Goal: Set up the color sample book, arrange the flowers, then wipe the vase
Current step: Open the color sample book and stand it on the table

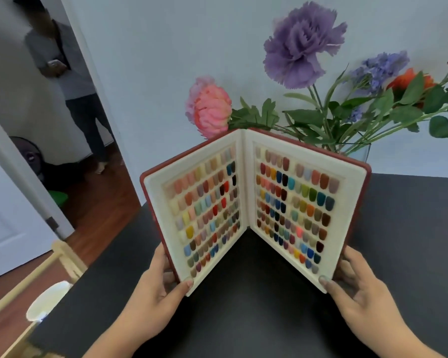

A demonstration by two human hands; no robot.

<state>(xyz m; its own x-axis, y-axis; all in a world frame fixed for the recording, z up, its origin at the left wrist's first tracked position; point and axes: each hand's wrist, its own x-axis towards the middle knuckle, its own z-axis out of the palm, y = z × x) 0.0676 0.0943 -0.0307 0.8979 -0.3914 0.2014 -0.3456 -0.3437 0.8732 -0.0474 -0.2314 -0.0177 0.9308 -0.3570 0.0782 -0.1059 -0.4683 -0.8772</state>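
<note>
The color sample book stands open in a V on the black table, red cover outward, rows of colored nail chips facing me. My left hand grips the lower edge of the left page, thumb on the inside. My right hand grips the lower edge of the right page the same way. Behind the book stands a clear glass vase, mostly hidden, holding a large purple flower, a pink flower, lilac sprigs and an orange flower.
A pale wall rises right behind the table. At left an open doorway shows a person standing on wood floor. A wooden frame and a white cup sit beside the table's left edge.
</note>
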